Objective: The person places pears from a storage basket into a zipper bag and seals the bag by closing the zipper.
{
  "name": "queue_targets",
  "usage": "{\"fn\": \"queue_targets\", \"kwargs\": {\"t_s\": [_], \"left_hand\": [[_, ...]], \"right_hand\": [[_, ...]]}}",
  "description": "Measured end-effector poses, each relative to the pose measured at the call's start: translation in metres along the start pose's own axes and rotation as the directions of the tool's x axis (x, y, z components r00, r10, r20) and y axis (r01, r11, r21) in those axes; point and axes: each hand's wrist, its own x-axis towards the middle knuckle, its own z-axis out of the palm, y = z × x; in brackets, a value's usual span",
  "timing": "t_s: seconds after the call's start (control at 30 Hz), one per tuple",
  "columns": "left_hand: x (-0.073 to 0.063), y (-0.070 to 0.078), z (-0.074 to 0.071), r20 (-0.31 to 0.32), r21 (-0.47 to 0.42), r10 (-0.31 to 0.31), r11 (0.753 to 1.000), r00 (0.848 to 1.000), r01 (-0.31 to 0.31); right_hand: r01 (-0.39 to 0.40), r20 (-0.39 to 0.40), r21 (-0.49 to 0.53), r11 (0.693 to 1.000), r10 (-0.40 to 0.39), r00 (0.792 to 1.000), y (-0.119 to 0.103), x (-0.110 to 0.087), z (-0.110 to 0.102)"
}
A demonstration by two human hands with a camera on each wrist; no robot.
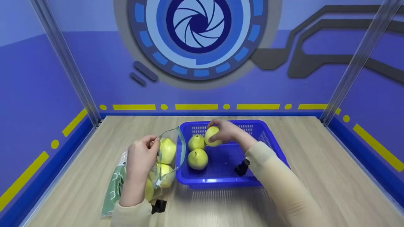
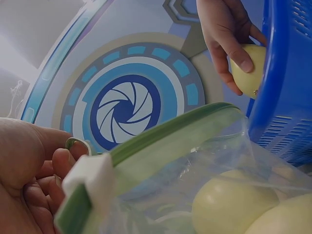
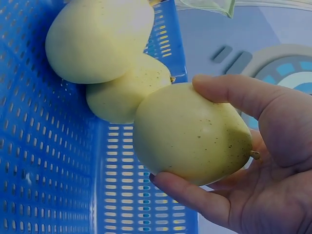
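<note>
Right hand [image 1: 225,130]: grip curled round a pear [image 1: 211,137], beside two others [image 1: 198,160] lying in the blue basket [image 1: 221,181]. Left hand [image 1: 140,156]: grip pinching a clear bag [image 2: 170,129] (I see pears inside) on the counter [image 1: 322,164].

Worktop [image 1: 331,176]: pale wood grain. Back wall [image 1: 101,69] along its far edge: blue-violet, dark blue strip [image 1: 214,114] at base, yellow dashes and dots [image 1: 196,106] just above. Higher up, roughly central: ringed aperture emblem [image 1: 199,19]; grey angular band [image 1: 334,58] to its right. Metal posts [image 1: 359,60] at both far corners. Left wall [image 1: 31,94] and right wall [image 1: 372,101], similarly coloured, flank the side edges. Left wrist view: white glare [image 2: 14,53].
</note>
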Motion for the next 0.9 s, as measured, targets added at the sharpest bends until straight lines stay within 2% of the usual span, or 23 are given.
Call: {"fn": "queue_targets", "kwargs": {"t_s": [0.57,0.9], "left_hand": [[0.001,0.001,0.000,0.003,-0.005,-0.004,1.000,1.000,0.004],[0.001,-0.001,0.000,-0.004,-0.009,0.013,1.000,1.000,-0.013]], "right_hand": [[0.053,-0.066,0.159,0.986,-0.043,0.997,-0.008,-0.012,-0.010],[0.097,-0.108,0.287,0.953,-0.069,0.992,-0.016,-0.021,-0.002]]}}
